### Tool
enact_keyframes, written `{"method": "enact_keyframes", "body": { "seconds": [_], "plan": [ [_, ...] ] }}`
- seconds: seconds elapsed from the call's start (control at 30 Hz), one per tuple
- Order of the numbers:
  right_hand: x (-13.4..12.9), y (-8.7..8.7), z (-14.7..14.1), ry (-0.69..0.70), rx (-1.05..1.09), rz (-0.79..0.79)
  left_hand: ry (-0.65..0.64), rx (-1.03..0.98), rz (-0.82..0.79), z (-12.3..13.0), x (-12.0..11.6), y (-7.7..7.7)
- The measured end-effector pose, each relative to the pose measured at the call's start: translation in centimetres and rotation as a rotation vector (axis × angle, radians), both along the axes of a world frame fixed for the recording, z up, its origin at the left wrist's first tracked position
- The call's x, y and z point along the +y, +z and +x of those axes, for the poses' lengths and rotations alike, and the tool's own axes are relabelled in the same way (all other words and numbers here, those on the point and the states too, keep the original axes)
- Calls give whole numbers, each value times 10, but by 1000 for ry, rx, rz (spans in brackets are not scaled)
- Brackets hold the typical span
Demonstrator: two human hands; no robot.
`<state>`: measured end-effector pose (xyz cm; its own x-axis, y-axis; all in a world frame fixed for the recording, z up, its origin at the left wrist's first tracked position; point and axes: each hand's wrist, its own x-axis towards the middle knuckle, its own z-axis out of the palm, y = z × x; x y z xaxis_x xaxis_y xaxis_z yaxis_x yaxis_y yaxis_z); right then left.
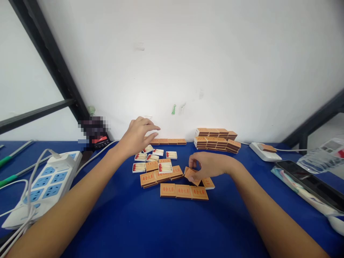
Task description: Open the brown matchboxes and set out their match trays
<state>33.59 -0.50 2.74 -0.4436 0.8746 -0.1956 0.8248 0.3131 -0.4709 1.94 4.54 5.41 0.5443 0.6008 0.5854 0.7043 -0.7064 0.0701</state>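
Observation:
My left hand (pixel 139 135) hovers over the back of the table, fingers apart and nothing in them. Below it lie several open matchbox trays (pixel 139 167) full of red-tipped matches. My right hand (pixel 211 166) has thumb and fingers closed on an orange matchbox (pixel 192 176), which is tilted and partly covered by the thumb. Beside that hand a partly covered matchbox (pixel 208 183) shows its white side. In front is a row of three matchboxes (pixel 184 191). Another short row of matchboxes (pixel 148 179) sits to the left, with one tray (pixel 165 167) resting on top.
Stacked matchboxes (pixel 216 143) stand at the back right by the wall, and a low row (pixel 174 141) runs along it. A white power strip (pixel 51 182) with cables lies left. On the right are a white adapter (pixel 264 152), a phone (pixel 309 182) and a plastic packet (pixel 322 156).

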Motion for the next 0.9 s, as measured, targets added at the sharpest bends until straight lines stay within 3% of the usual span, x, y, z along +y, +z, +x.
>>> {"method": "enact_keyframes", "body": {
  "seconds": [0.1, 0.17, 0.3, 0.47, 0.57, 0.73, 0.9],
  "plan": [
    [0, -3, -4, 27, -44, -24, -98, 35, -14, 13, -31, 11],
    [2, -3, -4, 40, -38, -39, -148, 47, -76, 18, -49, 11],
    [5, 0, -2, 57, 30, -82, -214, -41, -99, 17, -71, -10],
    [4, -3, -1, 61, 89, -48, -216, -121, -33, 10, -79, -51],
    [4, -7, -1, 58, 18, 6, -222, -142, -3, 15, -84, -65],
    [4, -2, -5, 34, 135, 181, -200, -230, 33, 26, -93, -72],
    [-12, 6, -32, 107, 384, 279, -48, -271, 37, 24, -94, -71]
  ]
}}
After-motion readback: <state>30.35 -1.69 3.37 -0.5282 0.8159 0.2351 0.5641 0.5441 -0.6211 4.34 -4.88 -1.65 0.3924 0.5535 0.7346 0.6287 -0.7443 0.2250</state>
